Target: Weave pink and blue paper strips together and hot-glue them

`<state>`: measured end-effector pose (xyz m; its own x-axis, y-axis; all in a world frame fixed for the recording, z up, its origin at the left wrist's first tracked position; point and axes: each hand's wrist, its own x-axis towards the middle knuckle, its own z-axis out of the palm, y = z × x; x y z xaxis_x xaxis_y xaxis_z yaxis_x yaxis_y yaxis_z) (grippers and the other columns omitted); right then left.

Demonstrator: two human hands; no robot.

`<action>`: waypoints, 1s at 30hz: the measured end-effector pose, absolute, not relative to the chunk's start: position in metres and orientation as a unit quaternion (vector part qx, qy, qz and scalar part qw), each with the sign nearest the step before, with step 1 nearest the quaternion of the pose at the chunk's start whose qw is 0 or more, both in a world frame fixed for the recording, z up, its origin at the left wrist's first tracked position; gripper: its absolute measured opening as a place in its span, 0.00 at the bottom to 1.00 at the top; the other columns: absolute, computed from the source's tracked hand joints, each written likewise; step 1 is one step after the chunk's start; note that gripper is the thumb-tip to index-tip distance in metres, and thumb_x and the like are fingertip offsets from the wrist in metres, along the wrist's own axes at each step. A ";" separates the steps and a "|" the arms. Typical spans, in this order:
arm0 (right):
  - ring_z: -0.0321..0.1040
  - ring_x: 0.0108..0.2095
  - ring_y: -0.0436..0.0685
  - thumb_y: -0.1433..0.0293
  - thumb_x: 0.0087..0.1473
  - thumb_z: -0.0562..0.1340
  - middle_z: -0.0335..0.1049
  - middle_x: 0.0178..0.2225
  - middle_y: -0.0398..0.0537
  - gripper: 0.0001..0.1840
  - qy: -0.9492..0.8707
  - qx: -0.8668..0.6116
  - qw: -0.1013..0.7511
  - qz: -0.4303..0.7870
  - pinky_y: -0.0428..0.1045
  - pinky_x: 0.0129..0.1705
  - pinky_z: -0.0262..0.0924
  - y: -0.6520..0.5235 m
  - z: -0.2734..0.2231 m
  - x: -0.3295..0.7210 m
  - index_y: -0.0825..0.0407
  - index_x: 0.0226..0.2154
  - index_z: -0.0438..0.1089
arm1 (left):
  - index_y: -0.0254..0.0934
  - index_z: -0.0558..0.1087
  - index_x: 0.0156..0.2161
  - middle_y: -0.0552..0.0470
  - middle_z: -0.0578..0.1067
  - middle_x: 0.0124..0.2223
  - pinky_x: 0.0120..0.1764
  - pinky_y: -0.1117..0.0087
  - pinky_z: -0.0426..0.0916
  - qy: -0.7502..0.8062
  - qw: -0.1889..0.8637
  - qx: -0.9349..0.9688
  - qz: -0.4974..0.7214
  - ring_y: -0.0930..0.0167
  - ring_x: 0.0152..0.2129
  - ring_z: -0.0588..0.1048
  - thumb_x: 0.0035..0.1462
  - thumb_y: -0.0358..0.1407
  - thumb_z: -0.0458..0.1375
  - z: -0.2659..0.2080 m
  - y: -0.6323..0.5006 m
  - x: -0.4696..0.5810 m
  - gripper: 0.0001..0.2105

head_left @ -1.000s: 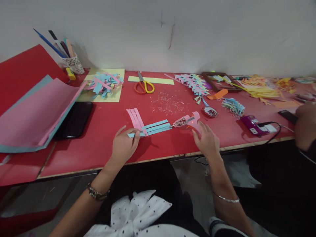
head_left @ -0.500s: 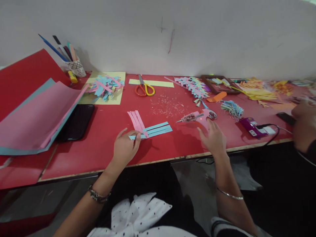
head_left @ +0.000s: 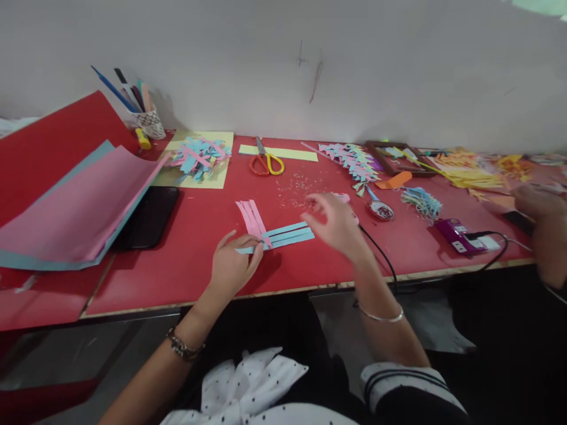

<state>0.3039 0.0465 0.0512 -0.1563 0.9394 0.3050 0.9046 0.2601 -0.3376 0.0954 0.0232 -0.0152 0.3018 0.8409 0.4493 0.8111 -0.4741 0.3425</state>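
My left hand (head_left: pixel 234 262) is closed in a pinch on a blue paper strip (head_left: pixel 250 249) at the near left of a small paper piece. Pink strips (head_left: pixel 252 217) stand up from that piece, and blue strips (head_left: pixel 290 234) stretch right across the red table. My right hand (head_left: pixel 336 227), blurred, hovers just right of the blue strips, fingers apart with nothing visible between them. Behind it is a pink glue gun (head_left: pixel 342 198), mostly hidden, with a black cord trailing to the table edge.
Scissors (head_left: pixel 266 164), a strip pile (head_left: pixel 199 156) and paper scraps (head_left: pixel 296 189) lie farther back. A black phone (head_left: pixel 153 218) and large paper sheets (head_left: pixel 84 206) are left. A fringed paper piece (head_left: pixel 352 160), purple power box (head_left: pixel 458 236) and another person's hand (head_left: pixel 540 203) are right.
My right hand has moved left from beside the glue gun's handle toward the blue strips. The glue gun has shifted or turned and is mostly covered. My left hand keeps its pinch.
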 end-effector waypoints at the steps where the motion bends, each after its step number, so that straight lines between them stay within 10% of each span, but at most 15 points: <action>1: 0.64 0.35 0.56 0.60 0.50 0.55 0.68 0.35 0.51 0.22 -0.795 -0.556 0.220 0.101 0.52 0.40 0.53 0.040 0.051 0.289 0.53 0.47 0.62 | 0.39 0.73 0.31 0.52 0.78 0.34 0.47 0.60 0.61 0.507 0.025 0.811 0.290 0.69 0.31 0.75 0.57 0.38 0.44 -0.015 0.023 0.095 0.15; 17: 0.60 0.23 0.49 0.68 0.47 0.57 0.69 0.23 0.42 0.07 -0.687 -0.626 0.323 0.176 0.47 0.32 0.50 0.034 0.026 0.296 0.52 0.24 0.69 | 0.39 0.71 0.28 0.53 0.77 0.33 0.48 0.60 0.62 0.492 0.002 0.828 0.270 0.69 0.29 0.75 0.51 0.36 0.49 -0.009 0.020 0.098 0.09; 30: 0.64 0.30 0.54 0.70 0.52 0.52 0.73 0.28 0.46 0.11 -0.731 -0.639 0.236 0.018 0.51 0.36 0.40 0.026 0.003 0.303 0.49 0.29 0.69 | 0.40 0.72 0.29 0.53 0.77 0.33 0.48 0.60 0.61 0.489 0.007 0.830 0.266 0.69 0.29 0.75 0.51 0.36 0.49 -0.009 0.019 0.098 0.09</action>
<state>0.3027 0.0264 0.0029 -0.0707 0.9440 0.3224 0.9270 0.1815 -0.3282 0.0976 0.0193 -0.0093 0.3793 0.8165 0.4353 0.8089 -0.5210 0.2724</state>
